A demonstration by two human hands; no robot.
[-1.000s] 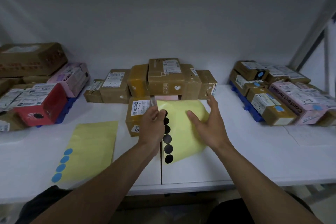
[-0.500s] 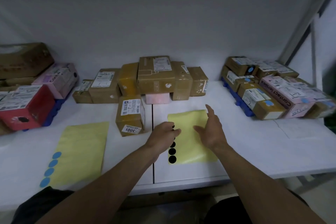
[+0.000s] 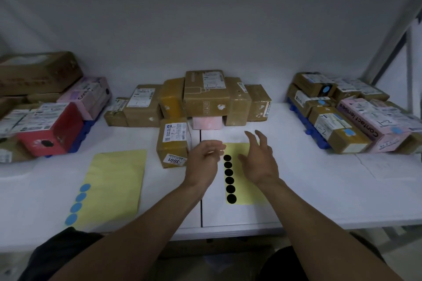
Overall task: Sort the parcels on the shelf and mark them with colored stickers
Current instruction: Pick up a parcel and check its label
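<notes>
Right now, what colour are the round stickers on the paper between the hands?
Black. Six black stickers sit in a column on the yellow sheet, head view.

The widest bare stretch of the white shelf (image 3: 308,178) lies between the middle cluster of brown parcels (image 3: 205,96) and the right pile (image 3: 342,130) on its blue pallet (image 3: 306,121), and it narrows toward the far wall. The parcel labelled 3001 (image 3: 174,141) stands just left of the left hand (image 3: 203,162) and blocks that side. The blue-sticker sheet (image 3: 118,180) and the black-sticker sheet (image 3: 244,191) lie flat. A narrow gap separates the red box (image 3: 52,130) from the cluster.
</notes>
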